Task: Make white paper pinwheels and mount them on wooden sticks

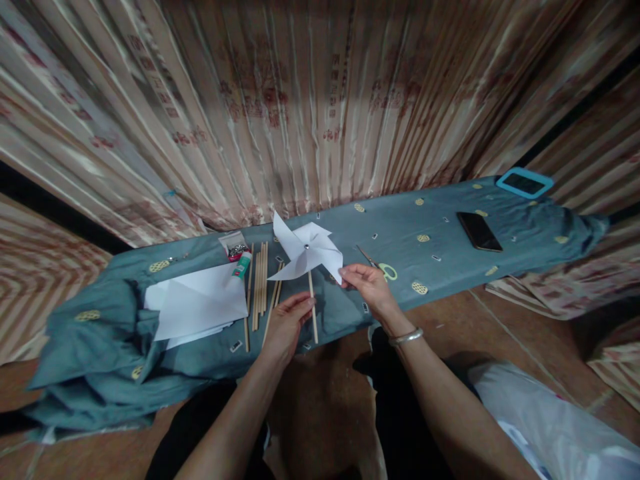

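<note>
A white paper pinwheel (306,248) with a metal pin at its centre is fixed to a thin wooden stick (314,317). My left hand (289,320) pinches that stick below the blades. With its fingertips, my right hand (367,283) grips the tip of the pinwheel's right-hand blade. Several loose wooden sticks (260,280) lie left of the pinwheel. Scissors with pale green handles (389,271) rest just beyond my right hand.
Stacked white paper (200,303) lies on the left of the green cloth-covered surface (400,247). A green glue stick (241,265) and an open box of pins (234,248) are near it. Toward the right are a black phone (479,231) and a blue-framed tablet (525,183). Curtains (310,120) hang behind.
</note>
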The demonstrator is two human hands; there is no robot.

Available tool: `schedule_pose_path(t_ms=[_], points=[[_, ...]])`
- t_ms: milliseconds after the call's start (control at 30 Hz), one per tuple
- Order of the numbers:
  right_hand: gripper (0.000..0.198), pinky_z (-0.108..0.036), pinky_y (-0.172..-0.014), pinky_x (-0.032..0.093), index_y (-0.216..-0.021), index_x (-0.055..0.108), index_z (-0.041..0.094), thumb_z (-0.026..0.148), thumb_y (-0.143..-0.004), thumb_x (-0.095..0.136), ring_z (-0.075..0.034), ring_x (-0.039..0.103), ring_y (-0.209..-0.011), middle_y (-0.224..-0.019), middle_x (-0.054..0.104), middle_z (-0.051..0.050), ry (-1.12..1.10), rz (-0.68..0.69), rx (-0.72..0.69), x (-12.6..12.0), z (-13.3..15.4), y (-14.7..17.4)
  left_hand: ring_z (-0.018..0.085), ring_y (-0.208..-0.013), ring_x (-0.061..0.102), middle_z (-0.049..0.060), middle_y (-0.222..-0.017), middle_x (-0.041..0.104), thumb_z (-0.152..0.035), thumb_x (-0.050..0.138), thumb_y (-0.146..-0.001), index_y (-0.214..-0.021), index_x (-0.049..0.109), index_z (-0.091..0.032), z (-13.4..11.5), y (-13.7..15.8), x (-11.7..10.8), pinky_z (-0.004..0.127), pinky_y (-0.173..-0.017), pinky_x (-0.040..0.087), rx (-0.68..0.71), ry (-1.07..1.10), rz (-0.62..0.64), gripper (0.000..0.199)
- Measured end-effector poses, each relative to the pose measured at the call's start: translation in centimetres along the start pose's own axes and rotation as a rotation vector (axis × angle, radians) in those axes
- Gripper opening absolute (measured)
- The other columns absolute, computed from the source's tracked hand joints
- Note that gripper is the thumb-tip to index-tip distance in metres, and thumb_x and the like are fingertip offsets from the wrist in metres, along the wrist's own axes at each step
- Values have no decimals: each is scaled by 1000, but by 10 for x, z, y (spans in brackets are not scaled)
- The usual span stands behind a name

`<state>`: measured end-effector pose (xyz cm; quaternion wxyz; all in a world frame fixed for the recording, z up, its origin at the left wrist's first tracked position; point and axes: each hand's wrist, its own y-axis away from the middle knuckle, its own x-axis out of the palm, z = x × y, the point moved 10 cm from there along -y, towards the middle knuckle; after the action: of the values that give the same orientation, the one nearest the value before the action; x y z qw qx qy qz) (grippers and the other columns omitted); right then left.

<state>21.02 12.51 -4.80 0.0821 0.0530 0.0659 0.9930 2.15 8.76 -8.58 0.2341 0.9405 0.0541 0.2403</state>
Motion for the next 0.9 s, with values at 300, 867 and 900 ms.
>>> schedule_pose_path(t_ms=[300,867,900], points=[[39,-27,-62,47,-64,67,18,54,-54,80,-11,57,-55,-58,65,1,-45,69,38,16,-5,9,9,-60,59,1,-66,69,-28,90,-36,-68,73,-16,-1,0,3,24,-64,46,15,-2,7,39],[35,-25,-62,46,-62,68,18,50,-56,81,-10,56,-55,-60,67,0,-142,186,128,39,-13,22,9,-60,60,1,-64,70,-26,91,-34,-66,73,-16,3,-1,5,23,-65,46,2,16,1,39],[35,-25,-62,46,-61,68,18,50,-55,81,-10,56,-55,-60,67,0,-143,188,129,39,-13,23,9,-61,60,1,-64,70,-27,91,-35,-67,73,-16,3,-1,5,23,-65,46,3,17,7,39]])
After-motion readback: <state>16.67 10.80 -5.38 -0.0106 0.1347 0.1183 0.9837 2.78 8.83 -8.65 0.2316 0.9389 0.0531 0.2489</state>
